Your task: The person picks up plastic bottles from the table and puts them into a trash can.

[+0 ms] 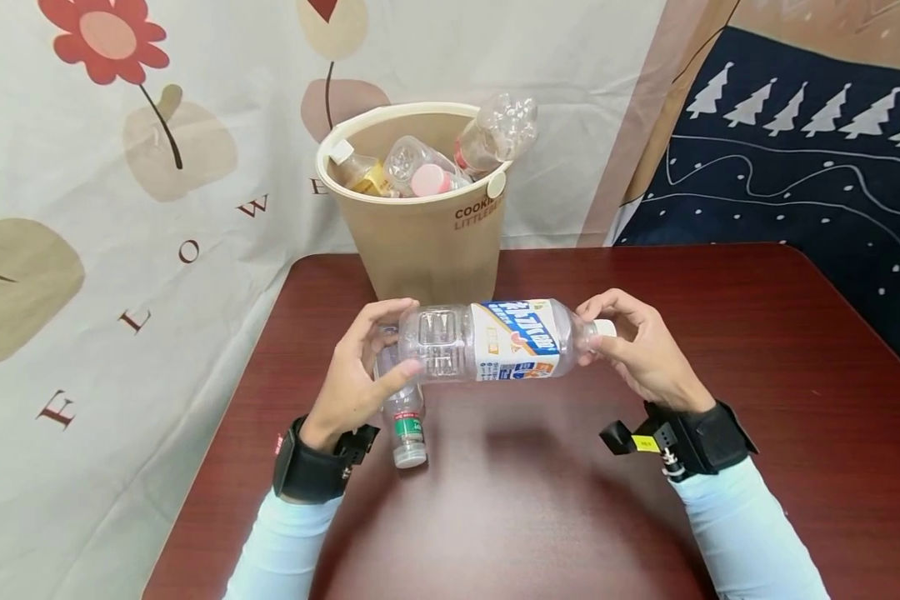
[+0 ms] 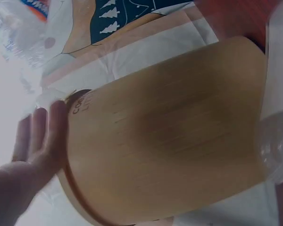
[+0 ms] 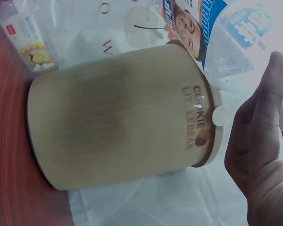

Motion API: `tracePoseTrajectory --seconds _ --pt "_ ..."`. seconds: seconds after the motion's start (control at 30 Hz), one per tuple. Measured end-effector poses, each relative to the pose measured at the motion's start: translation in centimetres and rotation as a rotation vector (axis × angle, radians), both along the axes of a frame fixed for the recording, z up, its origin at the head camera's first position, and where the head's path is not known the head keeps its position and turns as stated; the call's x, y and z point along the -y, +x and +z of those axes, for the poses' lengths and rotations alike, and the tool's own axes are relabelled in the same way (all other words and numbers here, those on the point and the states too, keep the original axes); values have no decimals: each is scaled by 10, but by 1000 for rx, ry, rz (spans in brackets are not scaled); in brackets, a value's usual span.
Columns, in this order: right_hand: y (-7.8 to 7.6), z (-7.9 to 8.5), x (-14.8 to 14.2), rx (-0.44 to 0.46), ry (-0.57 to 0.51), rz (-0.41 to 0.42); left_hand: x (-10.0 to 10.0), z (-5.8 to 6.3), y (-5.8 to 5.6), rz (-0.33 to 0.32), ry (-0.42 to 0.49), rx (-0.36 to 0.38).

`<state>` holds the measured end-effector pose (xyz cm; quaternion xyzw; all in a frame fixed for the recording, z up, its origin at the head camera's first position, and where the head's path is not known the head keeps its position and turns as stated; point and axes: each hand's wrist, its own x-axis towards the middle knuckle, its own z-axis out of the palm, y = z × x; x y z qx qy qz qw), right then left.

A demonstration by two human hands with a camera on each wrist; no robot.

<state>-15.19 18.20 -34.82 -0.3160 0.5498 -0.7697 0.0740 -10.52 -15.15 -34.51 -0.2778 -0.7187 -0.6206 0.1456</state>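
A large clear plastic bottle with a white, blue and orange label lies sideways in the air between my hands in the head view. My left hand holds its base, thumb in front and fingers behind. At the other end my right hand pinches the neck beside the white cap. Below my left hand, a smaller clear bottle with a green and red label lies on the table, its upper part hidden behind the large bottle. In the right wrist view the large bottle's label shows at the top.
Beyond my hands a beige bin stands at the table's back edge. Several plastic bottles fill it, and one clear bottle sticks out over its right rim. Printed cloth hangs behind the dark red table.
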Motion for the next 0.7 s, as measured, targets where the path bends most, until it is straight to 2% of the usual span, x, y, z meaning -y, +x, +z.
tracePoseTrajectory --seconds 0.1,0.43,0.53,0.7 --pt "4 -1 -2 -17 -43 11 -1 -3 -1 -53 15 -12" --pt "9 -2 -5 -48 -55 6 -2 -3 -5 -195 74 -182" --pt "11 -1 -5 -47 -49 -8 -3 -4 -6 -213 64 -220" --pt "14 4 -2 -24 -6 -34 -2 -6 -8 -202 55 -282"
